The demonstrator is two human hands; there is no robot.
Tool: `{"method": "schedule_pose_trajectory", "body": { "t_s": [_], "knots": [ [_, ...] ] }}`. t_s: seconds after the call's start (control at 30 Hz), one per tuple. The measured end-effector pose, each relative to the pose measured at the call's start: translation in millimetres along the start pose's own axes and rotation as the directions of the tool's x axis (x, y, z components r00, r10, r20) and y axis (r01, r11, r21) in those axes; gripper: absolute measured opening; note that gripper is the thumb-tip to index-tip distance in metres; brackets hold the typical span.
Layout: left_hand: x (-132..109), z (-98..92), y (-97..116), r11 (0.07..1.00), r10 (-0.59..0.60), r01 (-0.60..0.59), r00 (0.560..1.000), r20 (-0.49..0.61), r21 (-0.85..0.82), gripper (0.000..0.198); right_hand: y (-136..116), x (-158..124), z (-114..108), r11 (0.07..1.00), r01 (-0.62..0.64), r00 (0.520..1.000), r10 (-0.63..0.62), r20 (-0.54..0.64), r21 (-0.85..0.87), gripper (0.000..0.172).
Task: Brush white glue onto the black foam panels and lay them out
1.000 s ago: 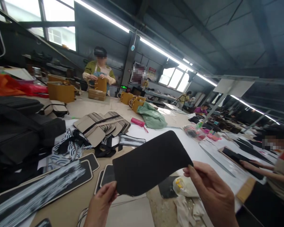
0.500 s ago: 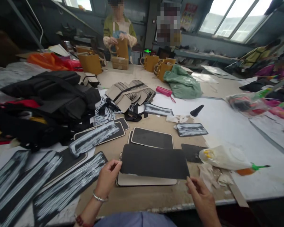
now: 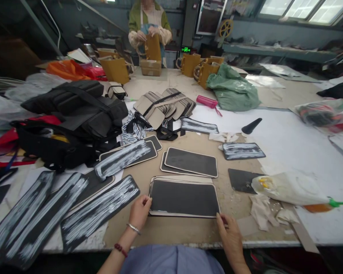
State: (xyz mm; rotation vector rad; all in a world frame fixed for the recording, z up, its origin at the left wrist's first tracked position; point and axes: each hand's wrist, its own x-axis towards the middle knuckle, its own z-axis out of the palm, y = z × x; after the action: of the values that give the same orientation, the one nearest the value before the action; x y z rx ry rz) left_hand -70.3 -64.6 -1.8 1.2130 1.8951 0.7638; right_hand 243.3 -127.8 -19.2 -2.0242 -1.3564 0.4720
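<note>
A black rectangular panel [image 3: 184, 198] lies flat on a beige backing board [image 3: 180, 179] near the table's front edge. My left hand [image 3: 139, 211] pinches the panel's left edge, fingers curled. My right hand [image 3: 230, 238] touches its lower right corner, fingers bent down onto it. Just behind lies a second finished black-on-beige piece [image 3: 191, 161].
Long black strips smeared with white glue [image 3: 100, 211] lie to the left, small ones [image 3: 242, 150] to the right. A plastic bag with a glue bottle [image 3: 288, 188] sits right. Black bags [image 3: 71, 121] are piled at left. A person [image 3: 150, 26] handles tan bags across the table.
The black panel has come down from the air onto the beige board. My view has dropped from the hall to the table. Both hands stay at the panel's ends.
</note>
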Motion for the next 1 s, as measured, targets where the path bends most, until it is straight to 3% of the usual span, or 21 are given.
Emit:
{"method": "schedule_pose_trajectory", "body": {
  "t_s": [0.17,0.4,1.0],
  "knots": [
    [1.1,2.6,-3.2,0.999,-0.008,0.007,1.0,0.013,0.04,0.024,0.0,4.0,0.3,0.994,-0.005,0.997,0.013,0.072,-0.112,0.041],
    [-0.3,1.5,3.5,0.995,-0.016,0.012,0.999,0.033,0.1,0.022,-4.4,12.7,-1.1,0.978,-0.105,0.982,0.131,0.137,-0.179,0.032],
    [2.0,7.3,0.6,0.994,-0.111,0.111,0.994,-0.011,0.008,0.016,10.5,22.2,4.0,0.947,-0.219,0.934,0.273,0.23,-0.234,0.038]
  ]
}}
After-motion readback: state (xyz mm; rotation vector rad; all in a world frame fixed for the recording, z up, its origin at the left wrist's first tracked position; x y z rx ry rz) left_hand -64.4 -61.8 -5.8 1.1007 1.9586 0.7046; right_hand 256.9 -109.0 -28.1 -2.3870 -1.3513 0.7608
